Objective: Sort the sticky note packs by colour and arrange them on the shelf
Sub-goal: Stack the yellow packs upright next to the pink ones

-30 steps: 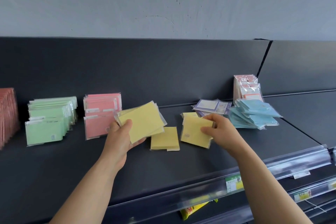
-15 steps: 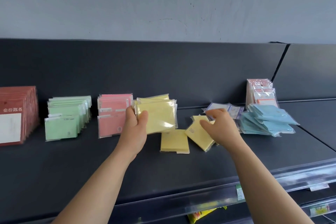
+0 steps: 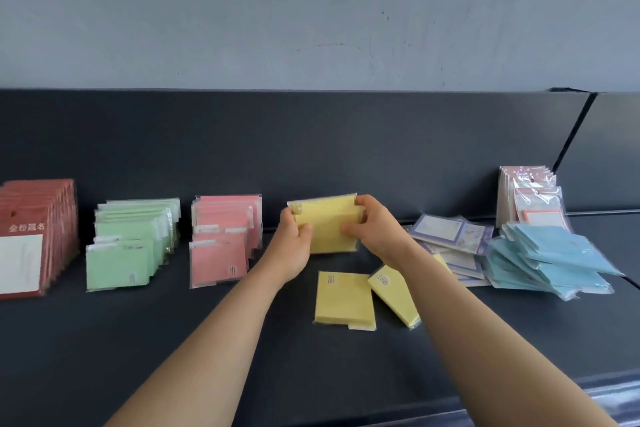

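Observation:
Both hands hold a small stack of yellow sticky note packs (image 3: 325,224) upright against the shelf's back. My left hand (image 3: 292,246) grips its left edge and my right hand (image 3: 375,227) its right edge. Two more yellow packs lie flat in front: one (image 3: 344,300) straight, one (image 3: 394,295) tilted, partly under my right forearm. Standing rows of green packs (image 3: 131,246) and pink packs (image 3: 223,239) are to the left. A loose heap of blue packs (image 3: 547,258) lies at the right.
Red packs (image 3: 34,236) stand at the far left of the dark shelf (image 3: 173,340). Purple-edged packs (image 3: 450,236) lie beside the blue heap, and pale pink packs (image 3: 530,198) lean on the back panel. A clear price rail (image 3: 609,395) runs along the front edge.
My right hand let go of the tilted yellow pack, which now lies on the shelf, and moved left onto the stack. The left hand carried the stack upright toward the back.

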A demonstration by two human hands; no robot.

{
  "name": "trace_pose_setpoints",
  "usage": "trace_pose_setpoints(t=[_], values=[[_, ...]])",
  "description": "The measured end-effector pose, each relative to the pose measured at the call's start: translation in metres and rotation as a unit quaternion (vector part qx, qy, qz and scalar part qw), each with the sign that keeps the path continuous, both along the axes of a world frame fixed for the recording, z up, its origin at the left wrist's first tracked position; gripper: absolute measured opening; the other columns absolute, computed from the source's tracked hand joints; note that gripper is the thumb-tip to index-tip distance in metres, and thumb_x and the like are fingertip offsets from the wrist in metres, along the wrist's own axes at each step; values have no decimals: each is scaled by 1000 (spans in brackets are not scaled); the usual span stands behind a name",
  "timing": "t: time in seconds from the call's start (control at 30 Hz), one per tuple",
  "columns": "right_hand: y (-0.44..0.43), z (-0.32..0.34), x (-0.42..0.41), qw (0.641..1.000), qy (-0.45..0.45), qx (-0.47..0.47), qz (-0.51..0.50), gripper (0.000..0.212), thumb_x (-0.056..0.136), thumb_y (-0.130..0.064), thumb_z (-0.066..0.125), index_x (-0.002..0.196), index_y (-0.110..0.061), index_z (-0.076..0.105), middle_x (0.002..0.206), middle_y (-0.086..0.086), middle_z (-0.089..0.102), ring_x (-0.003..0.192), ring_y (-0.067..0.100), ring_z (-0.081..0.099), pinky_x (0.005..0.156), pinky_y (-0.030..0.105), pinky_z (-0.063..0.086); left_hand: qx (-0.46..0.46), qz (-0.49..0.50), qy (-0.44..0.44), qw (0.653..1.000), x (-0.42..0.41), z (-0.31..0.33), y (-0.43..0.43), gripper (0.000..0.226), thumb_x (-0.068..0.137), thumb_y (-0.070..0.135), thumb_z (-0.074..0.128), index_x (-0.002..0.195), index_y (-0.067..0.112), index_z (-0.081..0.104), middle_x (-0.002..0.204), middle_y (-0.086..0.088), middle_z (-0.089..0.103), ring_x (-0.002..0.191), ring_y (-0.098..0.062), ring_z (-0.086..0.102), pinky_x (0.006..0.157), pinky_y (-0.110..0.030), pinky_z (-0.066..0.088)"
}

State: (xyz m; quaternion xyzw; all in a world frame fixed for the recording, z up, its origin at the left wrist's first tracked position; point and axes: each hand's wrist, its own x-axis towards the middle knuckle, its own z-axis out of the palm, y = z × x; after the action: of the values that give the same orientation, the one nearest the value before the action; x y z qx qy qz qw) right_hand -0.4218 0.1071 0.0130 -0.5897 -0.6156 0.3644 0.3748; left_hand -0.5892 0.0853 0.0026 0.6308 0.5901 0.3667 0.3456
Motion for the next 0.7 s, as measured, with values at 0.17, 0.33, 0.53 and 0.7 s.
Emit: trace_pose_setpoints(t=[0.17,0.33,0.53,0.7], values=[[16,-21,-3,998,1,-60,6,55,85,-1,59,134,-19,42,114,2,57,105,21,56,84,36,53,-33,-11,2,999,3,-14,8,59,103,12,35,153,21,5,143,1,37,111,-8,37,92,-21,27],[25,-20,-1,995,-89,-47,-15,37,88,-3,56,122,-16,48,105,2,57,89,15,54,59,20,40,1,25,47,999,4,-18,19,36,102,13,39,137,15,29,127,-2,48,102,-13,46,85,-25,34],[43,-13,-12,993,-113,-8,-23,20,86,0,55,101,-13,54,90,3,58,79,19,55,56,21,42,22,91,55,994,1,-22,43,25,100,11,42,124,11,39,117,-6,51,102,-19,50,85,-29,36],[47,-16,-13,988,-152,-38,-5,43,84,-4,63,124,-12,48,94,-1,53,76,10,50,55,17,37,1,97,59,994,0,-32,50,38,97,14,52,132,11,36,126,-7,48,118,-25,48,100,-38,41]])
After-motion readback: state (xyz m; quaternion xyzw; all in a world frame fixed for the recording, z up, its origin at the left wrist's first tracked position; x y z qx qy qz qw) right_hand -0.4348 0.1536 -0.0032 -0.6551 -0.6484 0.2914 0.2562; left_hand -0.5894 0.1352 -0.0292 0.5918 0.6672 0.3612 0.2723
